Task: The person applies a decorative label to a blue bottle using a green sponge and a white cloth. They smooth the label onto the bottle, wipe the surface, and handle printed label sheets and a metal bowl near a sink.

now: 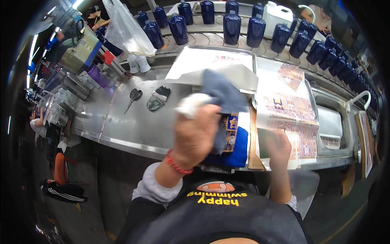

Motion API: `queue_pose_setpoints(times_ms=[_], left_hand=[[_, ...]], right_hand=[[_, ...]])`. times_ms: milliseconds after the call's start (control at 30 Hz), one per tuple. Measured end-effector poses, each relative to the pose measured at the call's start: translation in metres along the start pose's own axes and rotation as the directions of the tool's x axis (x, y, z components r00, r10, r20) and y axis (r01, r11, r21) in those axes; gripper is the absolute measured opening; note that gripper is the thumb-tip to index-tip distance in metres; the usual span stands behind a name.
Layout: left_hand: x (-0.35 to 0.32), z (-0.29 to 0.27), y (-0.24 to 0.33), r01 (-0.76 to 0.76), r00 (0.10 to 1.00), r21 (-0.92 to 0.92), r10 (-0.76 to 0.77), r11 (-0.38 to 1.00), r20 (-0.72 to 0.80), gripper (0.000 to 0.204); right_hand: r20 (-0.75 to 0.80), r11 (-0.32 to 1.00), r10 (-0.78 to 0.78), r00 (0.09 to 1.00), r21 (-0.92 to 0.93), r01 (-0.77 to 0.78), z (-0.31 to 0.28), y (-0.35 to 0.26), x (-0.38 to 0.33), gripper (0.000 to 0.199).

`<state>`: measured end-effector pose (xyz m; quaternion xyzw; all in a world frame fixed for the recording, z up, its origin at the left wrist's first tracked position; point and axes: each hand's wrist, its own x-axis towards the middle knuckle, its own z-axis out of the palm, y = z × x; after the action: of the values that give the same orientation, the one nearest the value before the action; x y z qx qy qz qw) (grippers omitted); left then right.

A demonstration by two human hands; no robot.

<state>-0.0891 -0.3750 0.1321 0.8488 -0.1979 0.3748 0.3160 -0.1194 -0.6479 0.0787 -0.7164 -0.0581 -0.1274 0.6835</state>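
My left hand (193, 132), blurred by motion, is closed around a crumpled white wad (193, 105), cloth or paper. Right beside it, a grey-blue cloth (223, 93) stands up in a blur; whether my fingers hold it too, I cannot tell. Below lie a dark blue folded cloth (237, 152) and a printed strip (231, 132). My right hand (278, 144) is smeared over the near left edge of the printed sheets (298, 107), its fingers unclear. Behind the cloth, a white sheet (211, 69) lies over a metal tray (254, 61).
Dark blue bottles (231, 28) line a curved conveyor (203, 39) at the back, with a white jug (278, 18) among them. Scissors (134, 97) and a small dark pouch-like item (157, 99) lie on the metal table (122, 122). A sink (331, 105) sits at right.
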Motion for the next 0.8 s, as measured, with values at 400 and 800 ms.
queue_pose_setpoints(times_ms=[400,800], left_hand=[[-0.023,-0.056,-0.053,0.208,0.977,0.19,-0.195,0.959,-0.082,0.01],[-0.131,-0.032,-0.058,0.396,0.866,0.227,-0.444,0.89,0.229,0.029]], right_hand=[[-0.07,0.968,-0.145,0.987,-0.217,0.127,-0.066,-0.005,0.016,0.03],[0.001,0.228,-0.105,0.994,-0.973,0.025,-0.245,0.114,0.303,0.035]])
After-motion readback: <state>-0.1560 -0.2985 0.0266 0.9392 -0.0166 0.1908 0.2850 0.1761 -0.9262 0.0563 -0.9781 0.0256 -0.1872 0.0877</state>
